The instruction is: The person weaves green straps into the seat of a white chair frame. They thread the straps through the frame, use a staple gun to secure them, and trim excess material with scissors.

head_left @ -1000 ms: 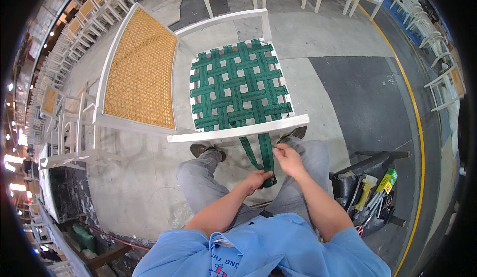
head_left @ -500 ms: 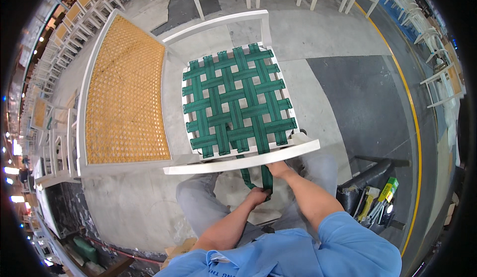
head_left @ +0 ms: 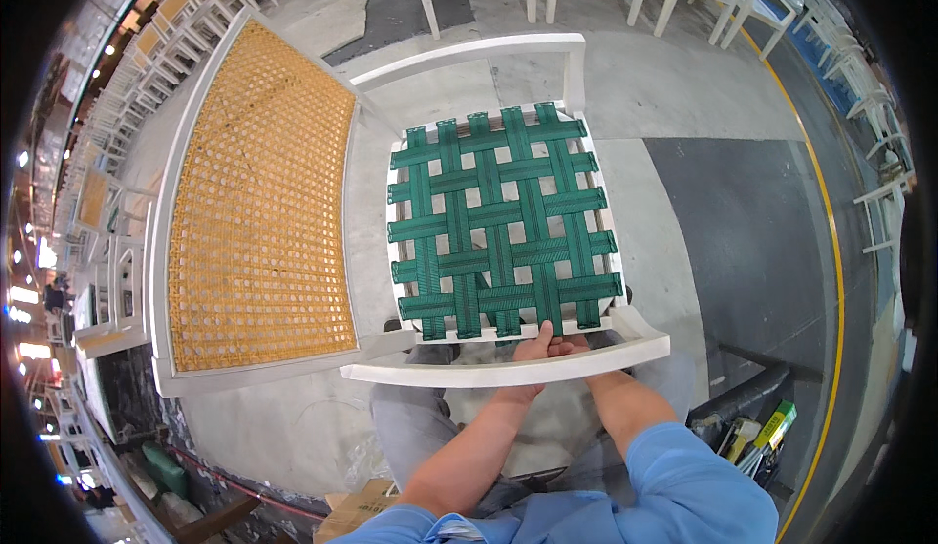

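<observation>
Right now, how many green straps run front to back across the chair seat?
5 on the white chair frame: green straps side by side from left edge to right edge. The hands cover some front ends.

Both hands, left hand [head_left: 535, 349] and right hand [head_left: 576, 345], meet at the near edge of green webbing [head_left: 500, 222] on a white chair frame [head_left: 508, 368]; a cane panel [head_left: 259, 202] lies beside that frame.

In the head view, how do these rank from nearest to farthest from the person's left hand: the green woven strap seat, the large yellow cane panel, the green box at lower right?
From the left hand:
1. Green woven strap seat, directly ahead, touching the fingers.
2. Large yellow cane panel, to the left.
3. Green box, lower right on the floor; close to the panel's distance, so this order is uncertain.
</observation>
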{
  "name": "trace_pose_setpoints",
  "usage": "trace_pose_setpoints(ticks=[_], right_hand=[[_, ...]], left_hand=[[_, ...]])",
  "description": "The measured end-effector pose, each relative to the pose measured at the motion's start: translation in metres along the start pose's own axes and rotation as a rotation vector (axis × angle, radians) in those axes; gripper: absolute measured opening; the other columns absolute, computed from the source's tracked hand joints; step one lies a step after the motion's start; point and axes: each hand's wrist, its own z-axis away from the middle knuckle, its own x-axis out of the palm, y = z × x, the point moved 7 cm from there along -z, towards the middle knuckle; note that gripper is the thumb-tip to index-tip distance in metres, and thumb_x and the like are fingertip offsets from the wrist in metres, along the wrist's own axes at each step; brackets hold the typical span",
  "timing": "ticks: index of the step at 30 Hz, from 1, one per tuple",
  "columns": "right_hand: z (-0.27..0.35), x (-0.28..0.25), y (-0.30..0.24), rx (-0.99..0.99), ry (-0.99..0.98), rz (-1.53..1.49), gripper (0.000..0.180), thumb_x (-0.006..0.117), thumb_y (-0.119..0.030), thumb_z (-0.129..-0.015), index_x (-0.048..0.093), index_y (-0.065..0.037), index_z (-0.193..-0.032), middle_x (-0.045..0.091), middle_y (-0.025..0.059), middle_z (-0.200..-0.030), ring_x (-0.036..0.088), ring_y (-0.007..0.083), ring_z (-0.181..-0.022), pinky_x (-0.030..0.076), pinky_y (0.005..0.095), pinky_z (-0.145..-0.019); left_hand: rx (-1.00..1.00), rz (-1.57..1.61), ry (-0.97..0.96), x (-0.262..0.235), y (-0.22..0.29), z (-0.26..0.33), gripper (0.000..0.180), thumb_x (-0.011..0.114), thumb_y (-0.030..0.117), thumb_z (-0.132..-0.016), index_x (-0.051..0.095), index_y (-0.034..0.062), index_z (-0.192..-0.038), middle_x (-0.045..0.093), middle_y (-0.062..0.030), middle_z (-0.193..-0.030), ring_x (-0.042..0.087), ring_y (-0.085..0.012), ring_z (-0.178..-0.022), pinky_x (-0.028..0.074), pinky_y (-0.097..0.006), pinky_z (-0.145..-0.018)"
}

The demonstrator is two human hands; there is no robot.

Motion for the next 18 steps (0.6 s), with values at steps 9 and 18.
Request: trace_pose_setpoints(ticks=[9,18], right_hand=[[0.034,-0.029,-0.013,-0.236,0.340,-0.996,0.055,0.067,-0.041,-0.095,0.058,-0.010,-0.139,0.065,0.0081,-0.132,0.063,0.0230,-0.113,0.052,0.0333,-0.098],[0.083,0.036,-0.072,0.272,0.082,-1.704,0.053,0.062,-0.067,-0.094,0.069,-0.014,-0.093,0.071,0.0001,-0.094,0.067,0.0229,-0.086,0.056,0.0436,-0.077]], left_hand=[[0.067,0.021,-0.067,0.011,-0.005,-0.018,0.039,0.065,0.037,-0.104,0.060,0.0003,-0.116,0.069,-0.0160,-0.101,0.072,-0.0261,-0.091,0.065,-0.040,-0.078],[-0.034,0.040,-0.053,-0.009,-0.011,-0.022,0.047,0.069,0.042,-0.101,0.064,-0.0020,-0.115,0.072,-0.0193,-0.099,0.071,-0.0301,-0.088,0.061,-0.045,-0.080]])
